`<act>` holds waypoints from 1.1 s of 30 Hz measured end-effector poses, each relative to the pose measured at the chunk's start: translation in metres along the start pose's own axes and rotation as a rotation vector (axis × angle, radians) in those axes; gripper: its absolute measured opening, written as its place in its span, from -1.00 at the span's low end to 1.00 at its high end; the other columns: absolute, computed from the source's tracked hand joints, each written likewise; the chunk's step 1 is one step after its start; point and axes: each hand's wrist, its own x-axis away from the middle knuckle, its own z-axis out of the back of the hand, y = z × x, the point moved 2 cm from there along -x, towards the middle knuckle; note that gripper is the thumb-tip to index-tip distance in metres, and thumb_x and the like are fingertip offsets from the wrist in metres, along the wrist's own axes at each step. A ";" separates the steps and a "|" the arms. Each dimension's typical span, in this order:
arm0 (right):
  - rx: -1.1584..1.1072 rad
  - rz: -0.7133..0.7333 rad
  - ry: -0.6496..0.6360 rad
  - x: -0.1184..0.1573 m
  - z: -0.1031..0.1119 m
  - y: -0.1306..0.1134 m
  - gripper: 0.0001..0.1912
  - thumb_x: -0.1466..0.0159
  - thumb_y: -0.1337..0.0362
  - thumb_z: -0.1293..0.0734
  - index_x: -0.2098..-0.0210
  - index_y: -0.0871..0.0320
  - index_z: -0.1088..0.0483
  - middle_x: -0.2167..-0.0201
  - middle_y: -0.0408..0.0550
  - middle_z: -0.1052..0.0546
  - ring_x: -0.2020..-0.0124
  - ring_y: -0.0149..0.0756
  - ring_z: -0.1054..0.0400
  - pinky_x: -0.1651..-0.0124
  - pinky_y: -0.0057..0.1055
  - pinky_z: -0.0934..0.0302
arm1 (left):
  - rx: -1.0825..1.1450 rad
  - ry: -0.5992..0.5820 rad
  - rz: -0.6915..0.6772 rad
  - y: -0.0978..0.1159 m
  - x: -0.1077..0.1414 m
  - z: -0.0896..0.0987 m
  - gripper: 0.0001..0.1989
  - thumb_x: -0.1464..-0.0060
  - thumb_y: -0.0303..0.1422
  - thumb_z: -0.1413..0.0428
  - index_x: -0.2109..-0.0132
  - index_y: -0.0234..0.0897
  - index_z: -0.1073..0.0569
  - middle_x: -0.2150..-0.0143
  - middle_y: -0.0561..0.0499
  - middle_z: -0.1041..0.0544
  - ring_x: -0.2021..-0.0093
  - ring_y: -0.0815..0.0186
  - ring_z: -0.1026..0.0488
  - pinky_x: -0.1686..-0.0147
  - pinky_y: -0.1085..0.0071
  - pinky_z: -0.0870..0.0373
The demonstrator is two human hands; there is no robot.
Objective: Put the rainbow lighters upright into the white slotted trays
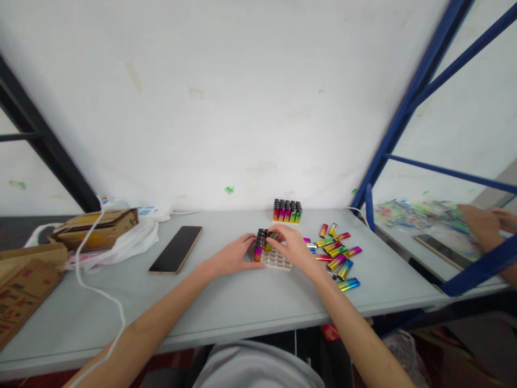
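A pale tray [278, 261] with rows of round-edged slots lies in front of me. Along its left side stands a row of shiny lighters [258, 250] with black tops. My left hand [234, 256] curls round that end, thumb at the near corner and fingers at the far one, steadying the tray. Over the tray, my right hand [294, 248] pinches a yellow-green lighter [268, 245] beside the row; its fingertips partly cover it. Loose metallic lighters [337, 249] in several colours lie scattered right of my right hand.
Behind the tray stands a block of upright lighters [287, 211]. A smartphone [176, 249] lies to the left, near cardboard boxes [95, 229], a white plastic bag [137, 242] and a white cable [100, 291]. A blue metal frame [398, 126] rises at the right, with another person's hand [480, 221] beyond it.
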 end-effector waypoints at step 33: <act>0.256 -0.246 -0.067 0.007 0.048 0.033 -0.91 -0.35 0.28 -0.45 0.25 0.13 -0.62 0.32 -0.02 -0.70 0.30 -0.19 -0.56 0.15 -0.33 -0.32 | -0.025 0.005 0.025 -0.005 0.001 -0.001 -0.20 -0.11 0.16 -0.32 -0.33 -0.21 -0.41 -0.40 -0.25 -0.41 -0.38 -0.10 -0.38 -0.43 0.03 -0.26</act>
